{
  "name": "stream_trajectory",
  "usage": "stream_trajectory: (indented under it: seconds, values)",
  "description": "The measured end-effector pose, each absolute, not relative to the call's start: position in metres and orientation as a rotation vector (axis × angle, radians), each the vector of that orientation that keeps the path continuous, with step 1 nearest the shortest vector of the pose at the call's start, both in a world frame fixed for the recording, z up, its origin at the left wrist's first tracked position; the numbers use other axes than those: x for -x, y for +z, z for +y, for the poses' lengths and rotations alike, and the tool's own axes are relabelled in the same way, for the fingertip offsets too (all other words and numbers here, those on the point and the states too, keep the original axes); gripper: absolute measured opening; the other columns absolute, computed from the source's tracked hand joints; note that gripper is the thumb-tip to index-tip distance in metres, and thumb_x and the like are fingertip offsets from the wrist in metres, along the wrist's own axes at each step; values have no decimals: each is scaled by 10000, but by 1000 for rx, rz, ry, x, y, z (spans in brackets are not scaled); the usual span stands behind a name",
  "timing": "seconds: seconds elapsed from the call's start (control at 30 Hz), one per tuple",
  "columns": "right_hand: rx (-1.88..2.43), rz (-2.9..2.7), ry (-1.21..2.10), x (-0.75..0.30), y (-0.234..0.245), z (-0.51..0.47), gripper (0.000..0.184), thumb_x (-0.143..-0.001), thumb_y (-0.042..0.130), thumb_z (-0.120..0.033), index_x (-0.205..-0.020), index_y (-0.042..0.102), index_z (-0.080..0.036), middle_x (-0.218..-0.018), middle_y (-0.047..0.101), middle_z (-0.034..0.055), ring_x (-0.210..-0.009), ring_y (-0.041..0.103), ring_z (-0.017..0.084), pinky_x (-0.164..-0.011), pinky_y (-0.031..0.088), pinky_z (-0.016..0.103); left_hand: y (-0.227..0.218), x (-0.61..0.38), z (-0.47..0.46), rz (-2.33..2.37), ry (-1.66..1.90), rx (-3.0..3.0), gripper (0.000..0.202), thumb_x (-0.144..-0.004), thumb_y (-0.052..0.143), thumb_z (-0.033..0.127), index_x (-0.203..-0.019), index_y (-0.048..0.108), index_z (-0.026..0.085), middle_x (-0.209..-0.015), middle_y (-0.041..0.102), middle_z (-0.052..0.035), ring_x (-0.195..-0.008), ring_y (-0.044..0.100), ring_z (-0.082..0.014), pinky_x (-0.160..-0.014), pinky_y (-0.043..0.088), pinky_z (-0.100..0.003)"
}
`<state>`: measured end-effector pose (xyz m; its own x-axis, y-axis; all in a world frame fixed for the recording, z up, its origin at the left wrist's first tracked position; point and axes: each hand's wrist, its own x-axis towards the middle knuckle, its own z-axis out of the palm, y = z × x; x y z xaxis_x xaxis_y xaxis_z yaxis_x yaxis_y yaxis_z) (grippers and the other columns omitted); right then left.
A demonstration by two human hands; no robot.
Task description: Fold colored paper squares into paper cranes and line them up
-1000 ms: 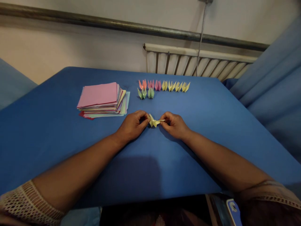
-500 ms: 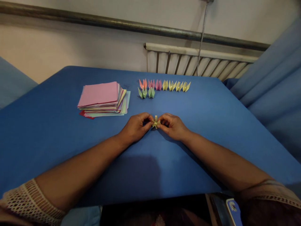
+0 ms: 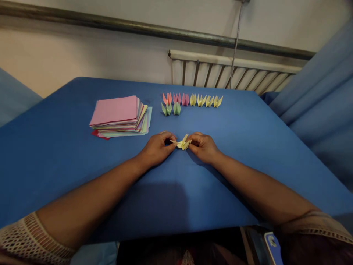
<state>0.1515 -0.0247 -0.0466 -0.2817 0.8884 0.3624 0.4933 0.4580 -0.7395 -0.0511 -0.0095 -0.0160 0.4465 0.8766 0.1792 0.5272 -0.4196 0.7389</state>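
Your left hand [image 3: 157, 149] and right hand [image 3: 204, 148] are on it, fingers pinching the yellow paper figure [image 3: 182, 144] from both sides, between the near and far edges of the blue counter [image 3: 237, 127]!

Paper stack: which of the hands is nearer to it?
Left. The left hand is just off the stack's near right corner, not touching it. The right hand is farther to the right, on the other side of the yellow fold.
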Motion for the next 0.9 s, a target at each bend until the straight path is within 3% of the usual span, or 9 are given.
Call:
stream_trajectory:
  seconds: [0.2, 0.33, 0.53, 0.73, 0.9]
  values:
    - [1195, -1900, 655, -150, -44, -25, 116, -768, 576, -109, -685, 594, -189, -695, 539, -17, -605, 492, 104, -580, 383, 223, -15, 53, -10, 1149, 667, -2354, 62, -766, 587, 233, -772, 637, 198, -1033, 651, -52, -1012, 588, -217, -935, 436, -370]
    - [1195, -1898, 653, -149, -43, -27, 105, -771, 585, -120, -692, 597, -188, -694, 542, -18, -603, 485, 102, -582, 380, 223, -15, 50, -13, 1084, 697, -2350, 104, -795, 587, 253, -866, 649, 208, -949, 671, -27, -928, 600, -195, -884, 447, -342]
    - [1202, -1865, 684, -149, -44, -26, 106, -772, 588, -126, -691, 605, -193, -694, 559, -21, -621, 509, 106, -603, 399, 226, -14, 49, -14, 1139, 616, -2333, 155, -846, 573, 335, -867, 647, 200, -833, 641, -23, -782, 596, -175, -730, 462, -301]
    - [1187, -1796, 729, -150, -49, -25, 92, -791, 577, -146, -739, 632, -198, -775, 627, -3, -697, 577, 125, -670, 445, 248, -12, 47, -16, 1122, 649, -2309, 221, -810, 631, 358, -965, 627, 201, -899, 630, -23, -800, 604, -168, -747, 468, -297]
    - [1191, -1814, 721, -149, -49, -25, 89, -790, 579, -153, -749, 641, -200, -779, 633, 0, -701, 586, 129, -677, 457, 254, -14, 47, -15, 1151, 654, -2302, 135, -829, 594, 299, -901, 635, 193, -832, 629, -12, -736, 599, -151, -706, 467, -281]
